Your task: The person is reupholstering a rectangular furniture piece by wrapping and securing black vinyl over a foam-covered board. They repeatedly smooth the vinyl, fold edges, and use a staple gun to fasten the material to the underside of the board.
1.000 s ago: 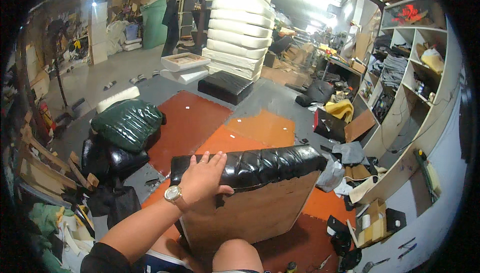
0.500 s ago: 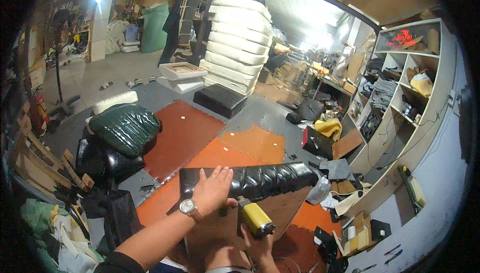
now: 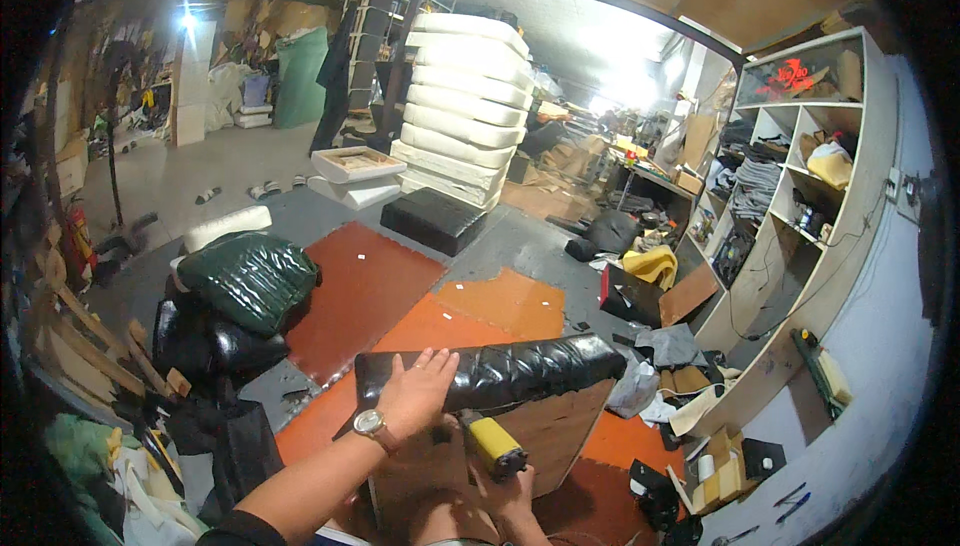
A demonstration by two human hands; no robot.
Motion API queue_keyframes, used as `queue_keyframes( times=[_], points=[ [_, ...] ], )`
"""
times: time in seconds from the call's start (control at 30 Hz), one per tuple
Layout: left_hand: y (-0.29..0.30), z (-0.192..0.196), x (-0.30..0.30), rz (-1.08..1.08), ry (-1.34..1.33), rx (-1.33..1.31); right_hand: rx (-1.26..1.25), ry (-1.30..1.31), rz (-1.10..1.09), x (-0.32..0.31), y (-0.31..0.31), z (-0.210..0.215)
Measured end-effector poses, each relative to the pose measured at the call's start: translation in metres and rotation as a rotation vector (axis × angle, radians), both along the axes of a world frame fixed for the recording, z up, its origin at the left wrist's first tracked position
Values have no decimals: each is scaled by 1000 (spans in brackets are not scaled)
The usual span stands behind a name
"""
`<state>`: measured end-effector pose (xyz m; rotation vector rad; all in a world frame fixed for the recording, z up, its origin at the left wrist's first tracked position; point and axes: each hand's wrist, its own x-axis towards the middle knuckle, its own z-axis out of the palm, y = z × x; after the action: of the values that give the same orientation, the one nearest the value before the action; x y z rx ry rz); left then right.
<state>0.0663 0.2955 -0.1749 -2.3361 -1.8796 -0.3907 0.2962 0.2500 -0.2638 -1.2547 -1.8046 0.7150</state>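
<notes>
the left hand (image 3: pixel 418 388) lies on the black padded cushion (image 3: pixel 540 364), fingers stretched out and slightly spread, gripping nothing. the cushion stands on edge in front of the person, its brown board (image 3: pixel 565 428) facing them. the right hand (image 3: pixel 508 494) holds a yellow tool (image 3: pixel 496 443) near the board; its fingers seem curled round the handle, though mostly hidden.
</notes>
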Motion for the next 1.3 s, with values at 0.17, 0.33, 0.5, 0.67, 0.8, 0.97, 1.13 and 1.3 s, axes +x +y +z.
queue_keyframes(
  times=[0.17, 0.33, 0.5, 0.67, 0.8, 0.97, 1.13, 1.3],
  points=[
    [30, 42, 4, -73, -231, -152, -80, 199, -176, 49, -13, 4],
    [87, 71, -9, -172, -208, -514, -233, 479, -259, 77, -13, -10],
    [93, 83, -30, -193, -240, -633, -274, 480, -263, 93, -6, -23],
    [128, 40, 13, 180, -377, -258, -247, 594, -227, 78, -5, -18],
    [146, 14, 43, 142, -321, -418, -248, 336, -209, 87, -6, -15],
    [142, 27, 67, 170, -171, -510, -190, 324, -178, 104, -10, -18],
    [108, 34, 86, 127, -252, -444, -248, 377, -259, 96, -16, -24],
    [78, 30, 95, 134, -195, -305, -214, 409, -225, 95, -28, -11]
  ],
)
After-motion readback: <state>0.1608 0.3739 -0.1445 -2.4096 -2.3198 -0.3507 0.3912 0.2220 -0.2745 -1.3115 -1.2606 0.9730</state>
